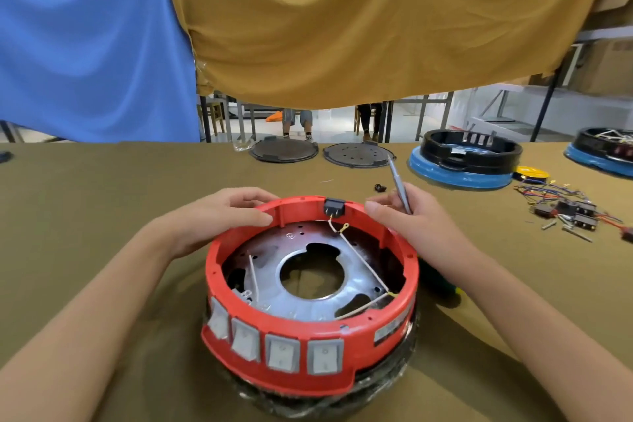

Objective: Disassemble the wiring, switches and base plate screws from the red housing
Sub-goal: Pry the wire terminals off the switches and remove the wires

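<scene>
The round red housing [376, 346] lies on the table in front of me, open side up. Inside it sits a silver base plate [274, 243] with a central hole and thin white wires [363, 262] running across it. Several grey rocker switches [282, 353] line its near wall, and a black socket [334, 207] sits in the far rim. My left hand [219, 216] grips the far left rim, thumb on the inner edge. My right hand [411, 216] rests on the far right rim while holding a thin metal tool [397, 181] that points up and away.
Two dark round plates [284, 150] [358, 154] lie at the far table edge. Black housings on blue bases [462, 175] [599, 154] stand at the far right. Loose wires, switches and screws [568, 209] lie at the right. A small black part [379, 187] lies beyond the housing.
</scene>
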`<act>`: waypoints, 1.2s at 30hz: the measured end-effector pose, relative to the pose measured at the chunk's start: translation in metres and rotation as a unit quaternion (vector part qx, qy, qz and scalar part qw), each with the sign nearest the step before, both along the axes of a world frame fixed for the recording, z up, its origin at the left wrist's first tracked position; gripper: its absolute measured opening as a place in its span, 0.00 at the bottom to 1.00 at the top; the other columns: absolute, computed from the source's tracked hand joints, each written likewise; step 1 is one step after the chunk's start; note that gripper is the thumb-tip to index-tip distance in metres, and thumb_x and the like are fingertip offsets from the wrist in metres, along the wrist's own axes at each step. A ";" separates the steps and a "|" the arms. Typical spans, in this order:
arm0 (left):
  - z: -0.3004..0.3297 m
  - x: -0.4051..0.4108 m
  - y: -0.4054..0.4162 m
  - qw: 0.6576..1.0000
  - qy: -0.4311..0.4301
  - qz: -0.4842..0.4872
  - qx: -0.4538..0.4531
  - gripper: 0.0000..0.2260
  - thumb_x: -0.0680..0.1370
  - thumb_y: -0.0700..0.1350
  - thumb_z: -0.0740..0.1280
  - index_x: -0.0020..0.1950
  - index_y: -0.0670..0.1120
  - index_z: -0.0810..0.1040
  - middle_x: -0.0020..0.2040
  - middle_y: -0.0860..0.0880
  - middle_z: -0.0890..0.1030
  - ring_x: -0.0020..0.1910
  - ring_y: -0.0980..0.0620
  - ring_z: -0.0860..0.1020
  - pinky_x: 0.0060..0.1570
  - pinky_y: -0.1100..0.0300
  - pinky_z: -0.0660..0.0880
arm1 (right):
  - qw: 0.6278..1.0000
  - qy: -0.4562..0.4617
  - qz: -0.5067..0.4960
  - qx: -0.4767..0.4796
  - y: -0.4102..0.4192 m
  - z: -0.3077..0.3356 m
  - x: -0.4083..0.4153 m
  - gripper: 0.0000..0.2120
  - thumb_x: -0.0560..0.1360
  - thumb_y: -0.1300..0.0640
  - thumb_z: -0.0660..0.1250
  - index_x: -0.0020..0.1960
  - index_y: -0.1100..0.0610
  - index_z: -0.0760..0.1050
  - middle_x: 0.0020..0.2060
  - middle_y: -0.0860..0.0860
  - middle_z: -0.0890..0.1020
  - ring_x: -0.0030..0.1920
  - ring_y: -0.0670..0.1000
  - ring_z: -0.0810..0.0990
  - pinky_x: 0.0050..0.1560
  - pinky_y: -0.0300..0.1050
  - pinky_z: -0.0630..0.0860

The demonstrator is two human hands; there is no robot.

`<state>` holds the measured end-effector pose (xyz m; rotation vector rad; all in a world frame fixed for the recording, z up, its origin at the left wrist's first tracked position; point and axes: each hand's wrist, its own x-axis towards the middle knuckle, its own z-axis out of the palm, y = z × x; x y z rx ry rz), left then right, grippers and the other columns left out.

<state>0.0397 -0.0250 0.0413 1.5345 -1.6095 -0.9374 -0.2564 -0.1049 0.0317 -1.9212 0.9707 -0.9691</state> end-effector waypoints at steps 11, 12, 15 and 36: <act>0.005 -0.001 0.005 0.998 0.061 0.000 0.022 0.19 0.71 0.46 0.75 0.61 0.51 0.81 0.58 0.49 0.84 0.56 0.46 0.83 0.55 0.51 0.80 | 0.999 0.008 0.047 -0.006 0.010 0.001 -0.001 0.14 0.74 0.58 0.72 0.42 0.55 0.65 0.44 0.49 0.85 0.45 0.47 0.84 0.49 0.45 0.80; 0.007 0.001 0.008 0.997 0.066 -0.006 0.045 0.19 0.70 0.44 0.76 0.61 0.51 0.81 0.58 0.48 0.84 0.55 0.47 0.83 0.52 0.54 0.81 | 0.999 0.006 0.049 -0.005 0.010 0.001 0.000 0.14 0.75 0.59 0.72 0.42 0.56 0.66 0.46 0.49 0.85 0.46 0.46 0.84 0.51 0.46 0.80; 0.009 0.003 0.015 0.994 0.033 -0.016 0.102 0.20 0.67 0.42 0.69 0.59 0.53 0.81 0.57 0.45 0.83 0.53 0.41 0.83 0.49 0.51 0.80 | 0.998 0.014 0.053 -0.007 0.011 0.001 0.001 0.13 0.75 0.59 0.72 0.43 0.57 0.67 0.48 0.45 0.85 0.48 0.43 0.84 0.53 0.44 0.79; 0.027 -0.006 0.028 0.992 -0.069 0.073 0.077 0.13 0.78 0.35 0.68 0.59 0.49 0.80 0.51 0.48 0.86 0.45 0.46 0.85 0.42 0.53 0.81 | 0.997 -0.017 0.066 0.045 0.006 0.000 0.001 0.14 0.76 0.60 0.70 0.43 0.55 0.64 0.40 0.48 0.84 0.42 0.46 0.82 0.49 0.44 0.77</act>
